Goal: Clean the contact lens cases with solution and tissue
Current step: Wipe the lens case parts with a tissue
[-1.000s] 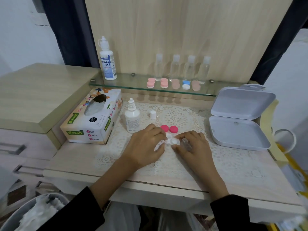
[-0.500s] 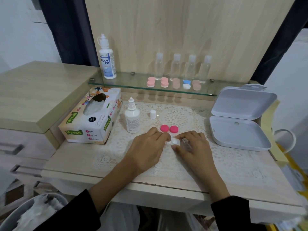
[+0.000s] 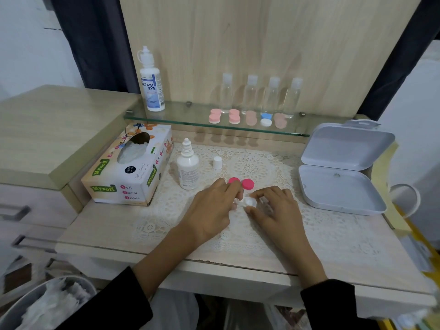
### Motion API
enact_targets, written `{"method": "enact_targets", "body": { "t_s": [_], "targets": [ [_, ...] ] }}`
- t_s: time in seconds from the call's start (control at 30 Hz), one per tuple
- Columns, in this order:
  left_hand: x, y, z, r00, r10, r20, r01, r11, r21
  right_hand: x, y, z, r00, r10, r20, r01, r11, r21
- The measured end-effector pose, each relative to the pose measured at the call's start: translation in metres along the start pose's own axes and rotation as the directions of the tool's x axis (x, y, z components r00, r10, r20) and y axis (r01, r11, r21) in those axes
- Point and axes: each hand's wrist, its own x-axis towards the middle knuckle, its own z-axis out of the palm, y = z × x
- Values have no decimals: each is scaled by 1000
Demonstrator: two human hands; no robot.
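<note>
Edges left hand [image 3: 212, 208] up against the pink caps [image 3: 248, 184] since a moment ago. Pinches white lens case [image 3: 248, 201] between both hands, right hand [image 3: 278, 210] opposite, just right of solution bottle [image 3: 188, 170].

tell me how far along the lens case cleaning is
Done: both pink caps are off and the small solution bottle stands uncapped. In hand: left hand and right hand hold the white lens case. Left: recapping, probably plus the capped cases on the glass shelf.
</note>
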Motion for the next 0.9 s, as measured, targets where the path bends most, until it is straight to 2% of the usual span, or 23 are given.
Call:
{"method": "enact_targets", "body": {
  "t_s": [0.1, 0.27, 0.53, 0.9],
  "targets": [
    [-2, 0, 5, 1000, -2, 7, 2, 1000, -27, 0, 0, 0, 1000, 8, -2, -8, 1000, 3],
    [-5, -9, 14, 997, -73, 3, 72, 975, -212, 0, -1, -1, 1000, 10, 6, -10, 1000, 3],
    [-3, -15, 11, 978, -193, 77, 206, 842, -498, -1, -4, -2, 1000, 13, 6, -13, 1000, 21],
    [-1, -18, 9, 960, -264, 95, 265, 739, -619, 1, -1, -1, 1000, 23, 16, -23, 1000, 7]
  ]
}}
